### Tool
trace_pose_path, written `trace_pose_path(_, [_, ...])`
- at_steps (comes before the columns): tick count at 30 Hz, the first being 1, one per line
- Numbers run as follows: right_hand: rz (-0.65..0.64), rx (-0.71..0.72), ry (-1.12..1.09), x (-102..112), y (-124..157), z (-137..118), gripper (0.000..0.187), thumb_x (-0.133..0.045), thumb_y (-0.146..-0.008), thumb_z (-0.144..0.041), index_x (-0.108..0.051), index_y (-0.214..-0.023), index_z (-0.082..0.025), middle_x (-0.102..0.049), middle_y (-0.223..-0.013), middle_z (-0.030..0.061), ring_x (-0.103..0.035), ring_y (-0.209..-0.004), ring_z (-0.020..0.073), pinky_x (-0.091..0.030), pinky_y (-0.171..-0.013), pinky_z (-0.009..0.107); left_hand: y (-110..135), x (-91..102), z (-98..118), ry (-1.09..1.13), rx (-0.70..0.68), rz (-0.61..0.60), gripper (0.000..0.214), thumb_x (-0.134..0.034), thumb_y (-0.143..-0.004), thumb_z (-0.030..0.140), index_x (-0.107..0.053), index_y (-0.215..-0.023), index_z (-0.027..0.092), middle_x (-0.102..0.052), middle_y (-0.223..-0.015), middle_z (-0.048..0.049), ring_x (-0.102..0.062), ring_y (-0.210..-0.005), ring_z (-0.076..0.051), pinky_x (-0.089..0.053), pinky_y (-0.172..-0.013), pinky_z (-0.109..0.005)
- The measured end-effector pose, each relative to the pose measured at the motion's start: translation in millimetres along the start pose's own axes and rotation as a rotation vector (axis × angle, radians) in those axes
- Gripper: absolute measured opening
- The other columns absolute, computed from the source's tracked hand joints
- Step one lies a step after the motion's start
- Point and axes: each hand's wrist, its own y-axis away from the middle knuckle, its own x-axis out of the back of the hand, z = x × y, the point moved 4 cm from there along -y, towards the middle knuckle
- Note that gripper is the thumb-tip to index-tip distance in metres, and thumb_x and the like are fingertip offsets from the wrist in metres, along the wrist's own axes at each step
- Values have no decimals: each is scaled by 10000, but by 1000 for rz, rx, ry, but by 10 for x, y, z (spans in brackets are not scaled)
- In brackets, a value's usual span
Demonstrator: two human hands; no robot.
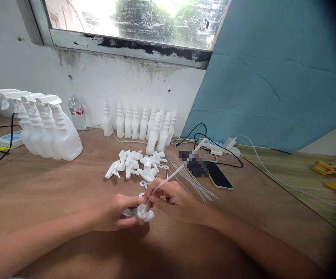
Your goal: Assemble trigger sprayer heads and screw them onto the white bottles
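Currently clamps white trigger sprayer head [140, 214] in left hand [117, 212]; pinches white dip tube [169, 179] in right hand [172, 197], with lower end near round collar [143, 211].

Left forearm [54, 236]: bare, stretched inward from the lower left.
Left hand [117, 213]: turned inward, thumb and fingers [133, 200] bent into a grip.
Right forearm [252, 240]: bare, slanted inward from the lower right.
Right hand [174, 199]: angled downward, fingertips drawn into a pinch.
Both hands: held close together.
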Motion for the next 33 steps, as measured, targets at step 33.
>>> trace_pose_path(33, [-7, 110, 416, -121, -34, 218, 159, -471, -906, -173, -544, -769, -141, -559, -754, 17, -498, -673, 91, -381, -622, 193, -15, 10, 17, 62, -55, 29, 273, -545, -879, 354, -613, -993, 115, -586, -729, -16, -426, -593, -76, -343, -574, -163])
